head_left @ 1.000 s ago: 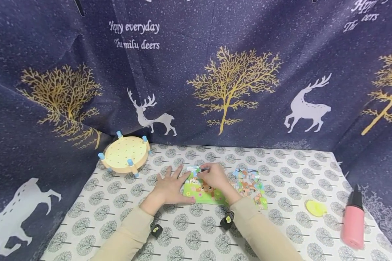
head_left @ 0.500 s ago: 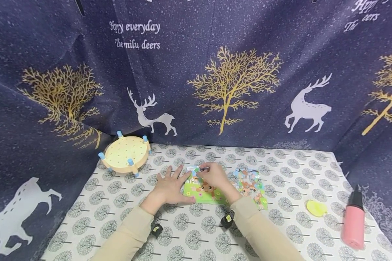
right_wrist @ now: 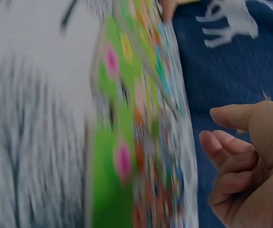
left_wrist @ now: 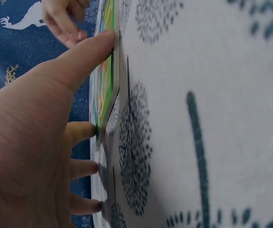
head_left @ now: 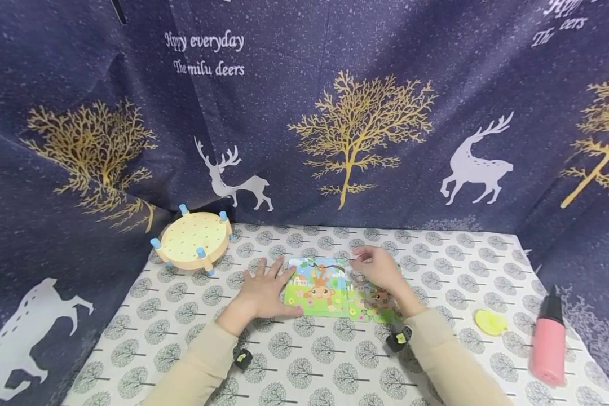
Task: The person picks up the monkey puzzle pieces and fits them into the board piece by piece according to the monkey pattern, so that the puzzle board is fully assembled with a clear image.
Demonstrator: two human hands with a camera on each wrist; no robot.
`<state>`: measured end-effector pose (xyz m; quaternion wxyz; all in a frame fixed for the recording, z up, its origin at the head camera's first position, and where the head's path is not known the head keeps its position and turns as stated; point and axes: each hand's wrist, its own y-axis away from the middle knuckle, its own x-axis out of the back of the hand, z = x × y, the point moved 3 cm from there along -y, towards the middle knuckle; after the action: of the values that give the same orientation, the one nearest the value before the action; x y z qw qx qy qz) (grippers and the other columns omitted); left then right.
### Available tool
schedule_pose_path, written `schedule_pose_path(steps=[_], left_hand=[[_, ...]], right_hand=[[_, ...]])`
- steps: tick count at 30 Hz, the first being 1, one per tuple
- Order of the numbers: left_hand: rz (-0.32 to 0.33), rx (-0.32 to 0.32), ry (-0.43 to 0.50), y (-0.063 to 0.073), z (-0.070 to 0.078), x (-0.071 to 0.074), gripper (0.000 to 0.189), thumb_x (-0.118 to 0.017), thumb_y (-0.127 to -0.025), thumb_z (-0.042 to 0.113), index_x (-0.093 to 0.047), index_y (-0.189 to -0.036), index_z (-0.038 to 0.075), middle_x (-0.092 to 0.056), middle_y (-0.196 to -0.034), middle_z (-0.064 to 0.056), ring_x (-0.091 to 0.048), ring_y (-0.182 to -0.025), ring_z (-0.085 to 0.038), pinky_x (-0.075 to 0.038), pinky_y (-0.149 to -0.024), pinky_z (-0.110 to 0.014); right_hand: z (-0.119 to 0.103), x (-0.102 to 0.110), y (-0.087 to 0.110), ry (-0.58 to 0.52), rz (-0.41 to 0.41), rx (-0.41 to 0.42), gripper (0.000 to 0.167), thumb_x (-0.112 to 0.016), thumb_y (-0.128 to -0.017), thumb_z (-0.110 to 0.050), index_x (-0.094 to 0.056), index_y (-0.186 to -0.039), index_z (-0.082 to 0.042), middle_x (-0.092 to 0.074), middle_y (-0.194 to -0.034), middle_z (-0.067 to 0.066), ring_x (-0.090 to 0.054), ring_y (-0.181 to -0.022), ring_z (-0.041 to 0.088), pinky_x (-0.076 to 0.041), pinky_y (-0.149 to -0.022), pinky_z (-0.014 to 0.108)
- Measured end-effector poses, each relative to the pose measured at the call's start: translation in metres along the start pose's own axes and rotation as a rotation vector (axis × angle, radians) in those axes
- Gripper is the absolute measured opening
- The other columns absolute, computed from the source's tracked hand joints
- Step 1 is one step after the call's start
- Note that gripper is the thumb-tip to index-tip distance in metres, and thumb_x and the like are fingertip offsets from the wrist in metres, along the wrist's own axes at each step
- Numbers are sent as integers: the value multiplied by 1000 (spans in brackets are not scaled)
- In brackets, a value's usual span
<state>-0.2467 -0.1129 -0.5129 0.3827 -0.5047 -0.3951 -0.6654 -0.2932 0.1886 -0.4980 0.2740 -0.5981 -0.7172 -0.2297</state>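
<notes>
A puzzle board point(head_left: 309, 304) with a monkey hanging from a branch lies mid-table, its picture looking whole. My left hand point(head_left: 265, 293) rests at its left edge, fingers spread, with the thumb on the lower edge and the index fingertip at the upper left corner. Directly to the right is a second patch of jigsaw pieces point(head_left: 361, 307), with a monkey's face and flowers and uneven gaps between them. Above this patch, partly covering it, is my right hand point(head_left: 380, 272). Its fingers are loosely bent, thumb and index apart, with nothing between them in the right wrist view point(right_wrist: 248, 156).
At the back left stands a round wooden pegboard point(head_left: 195, 239) on blue-tipped legs. A yellow disc point(head_left: 490, 322) and a pink bottle point(head_left: 548, 349) with a black nozzle are on the right. A dark blue deer-print curtain point(head_left: 304, 141) hangs behind the table.
My right hand has moved right, from the monkey board's top to over the neighbouring pieces. The monkey's upper body and the branch now show. My left hand has stayed in place.
</notes>
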Motion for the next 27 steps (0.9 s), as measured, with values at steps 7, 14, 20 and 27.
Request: schedule_pose_path(steps=[7,14,20,27], left_hand=[[16,-103,16,3,11,-1,101,-58,-81,86,-37,-163,31,-22,-172,-7,-17,-152,-52,-18,-109,-85],[4,-125,14,3,17,-2,94,-60,-84,82,-41,-161,33,-24,-171,-5,-18,-152,-51,-17,-111,-82],[5,-137,23,-1,19,-2,92,-60,-86,80,-40,-162,32,-23,-171,-6,-20,-151,-52,-19,-110,-83],[5,-130,13,-3,21,-1,93,-61,-85,80,-41,-161,31,-24,-171,-7,-21,-151,-52,-21,-109,-83]], right_hand=[[27,31,11,93,-6,-83,44,-74,-96,-30,-67,-128,0,-67,-90,6,-53,-57,16,-48,-60,34],[37,29,14,179,-27,-101,58,-81,-89,-40,-67,-128,1,-67,-91,5,-56,-68,19,-51,-66,38],[38,27,16,222,-30,-158,66,-83,-87,-42,-64,-131,2,-68,-97,7,-57,-71,20,-52,-68,40],[38,28,14,257,-21,-184,64,-85,-84,-43,-65,-125,1,-66,-92,5,-56,-71,20,-53,-70,40]])
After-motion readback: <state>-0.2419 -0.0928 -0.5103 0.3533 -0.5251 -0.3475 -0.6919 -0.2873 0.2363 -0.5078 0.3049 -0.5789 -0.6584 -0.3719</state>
